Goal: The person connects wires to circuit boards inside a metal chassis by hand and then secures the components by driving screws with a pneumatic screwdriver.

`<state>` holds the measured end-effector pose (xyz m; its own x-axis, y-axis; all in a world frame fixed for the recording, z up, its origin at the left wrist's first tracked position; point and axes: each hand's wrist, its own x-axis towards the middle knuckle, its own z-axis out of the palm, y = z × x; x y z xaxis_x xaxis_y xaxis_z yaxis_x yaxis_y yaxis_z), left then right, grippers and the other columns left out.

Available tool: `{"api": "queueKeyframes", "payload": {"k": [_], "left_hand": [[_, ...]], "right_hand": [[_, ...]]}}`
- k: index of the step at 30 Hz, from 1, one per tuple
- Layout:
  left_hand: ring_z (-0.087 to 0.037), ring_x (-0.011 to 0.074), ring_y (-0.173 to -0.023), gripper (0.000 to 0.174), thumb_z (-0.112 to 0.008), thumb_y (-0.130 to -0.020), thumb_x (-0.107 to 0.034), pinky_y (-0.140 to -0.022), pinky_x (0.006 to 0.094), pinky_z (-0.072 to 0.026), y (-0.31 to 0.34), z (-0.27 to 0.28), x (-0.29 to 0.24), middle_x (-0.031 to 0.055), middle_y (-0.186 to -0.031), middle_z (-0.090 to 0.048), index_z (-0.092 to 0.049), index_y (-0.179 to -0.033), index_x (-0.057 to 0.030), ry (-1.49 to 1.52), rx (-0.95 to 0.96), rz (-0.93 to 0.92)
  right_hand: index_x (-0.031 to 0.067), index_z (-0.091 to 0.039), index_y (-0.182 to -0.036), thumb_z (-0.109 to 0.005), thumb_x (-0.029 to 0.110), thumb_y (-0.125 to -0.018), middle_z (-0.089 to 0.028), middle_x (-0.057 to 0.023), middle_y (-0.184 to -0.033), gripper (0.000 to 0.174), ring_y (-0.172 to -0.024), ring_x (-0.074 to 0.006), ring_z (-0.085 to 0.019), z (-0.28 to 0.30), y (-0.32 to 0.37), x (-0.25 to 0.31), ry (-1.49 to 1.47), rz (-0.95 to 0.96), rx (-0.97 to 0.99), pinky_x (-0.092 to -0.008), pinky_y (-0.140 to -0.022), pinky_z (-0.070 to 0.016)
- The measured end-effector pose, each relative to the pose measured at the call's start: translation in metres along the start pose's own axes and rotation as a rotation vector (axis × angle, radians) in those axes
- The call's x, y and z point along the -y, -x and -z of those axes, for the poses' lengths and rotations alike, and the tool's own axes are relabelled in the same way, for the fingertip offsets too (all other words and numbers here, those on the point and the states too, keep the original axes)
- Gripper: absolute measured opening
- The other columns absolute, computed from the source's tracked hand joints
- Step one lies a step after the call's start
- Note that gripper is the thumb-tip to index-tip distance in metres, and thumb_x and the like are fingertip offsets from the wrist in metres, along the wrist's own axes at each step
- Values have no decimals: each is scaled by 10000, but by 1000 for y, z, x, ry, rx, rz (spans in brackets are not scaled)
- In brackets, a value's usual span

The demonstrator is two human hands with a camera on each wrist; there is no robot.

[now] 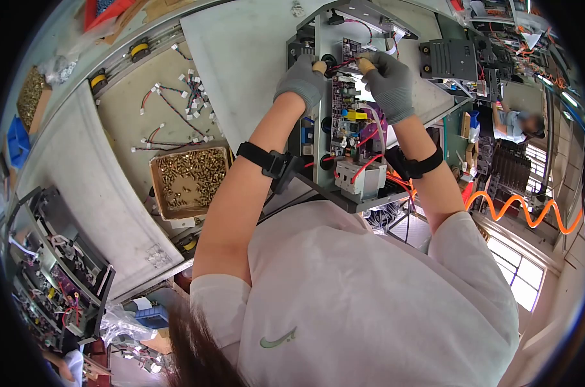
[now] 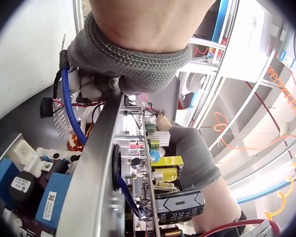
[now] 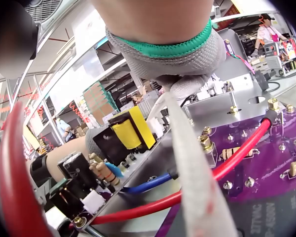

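Both hands wear grey gloves with bare-looking fingertips and work at the far end of an open metal chassis (image 1: 310,145). Thin red and black wires (image 1: 344,64) stretch between them. My left hand (image 1: 303,82) is at the upright metal panel (image 2: 96,168), its curled fingers holding the wires by the panel's edge. Across the circuit board (image 1: 345,126), my right hand (image 1: 390,80) pinches the wires near a small connector; its fingertips are partly hidden in the right wrist view. A purple board (image 3: 246,170) with thick red cables lies below that hand.
A box of brass-coloured fasteners (image 1: 189,180) stands to the left, beside loose wire harnesses (image 1: 189,103). More electronics units (image 1: 57,277) sit at the lower left. A dark vented casing (image 1: 448,59) stands right of the chassis. An orange coiled hose (image 1: 524,209) hangs at the right.
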<state>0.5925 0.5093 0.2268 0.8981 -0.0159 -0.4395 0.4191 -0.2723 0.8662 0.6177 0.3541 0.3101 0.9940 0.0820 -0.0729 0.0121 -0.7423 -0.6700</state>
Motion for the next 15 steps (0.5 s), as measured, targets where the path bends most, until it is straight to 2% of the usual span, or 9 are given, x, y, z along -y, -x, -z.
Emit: {"api": "queueKeyframes", "payload": {"k": [4,6,13,15], "left_hand": [[-569,348,-1035,377,-497,-869,-312,-896,403,-436,0,0,-3,178,-1113,-602,-520,-1183,-103,-28,-7,29],[-571,348,-1032,378,-501,-866,-309,-895,401,-437,1,-1,-2,178,-1112,-602,-520,-1183,-103,-23,-20,18],[-573,349,-1030,385,-509,-848,-274,-882,402,-442,-5,-2,1,183,-1110,-602,-513,-1192,-101,-46,-5,22],[-574,348,-1030,386,-509,-845,-263,-878,401,-444,-4,-2,1,184,-1110,-602,-510,-1195,-98,-43,2,35]], "right_hand": [[18,-669,-920,-630,80,-793,-624,-36,-648,146,-526,-57,-554,-3,1,-4,-11,1,-11,-219,-496,-444],[13,-661,-920,-636,89,-798,-622,-38,-647,146,-516,-60,-550,-6,1,-9,-131,-25,-13,-224,-493,-444],[5,-641,-877,-637,99,-805,-618,-43,-640,119,-511,-68,-547,-5,6,-18,-44,34,-44,-227,-489,-441],[8,-639,-866,-638,100,-802,-615,-49,-638,111,-516,-78,-554,-7,7,-16,-121,-29,-48,-233,-495,-444]]}}
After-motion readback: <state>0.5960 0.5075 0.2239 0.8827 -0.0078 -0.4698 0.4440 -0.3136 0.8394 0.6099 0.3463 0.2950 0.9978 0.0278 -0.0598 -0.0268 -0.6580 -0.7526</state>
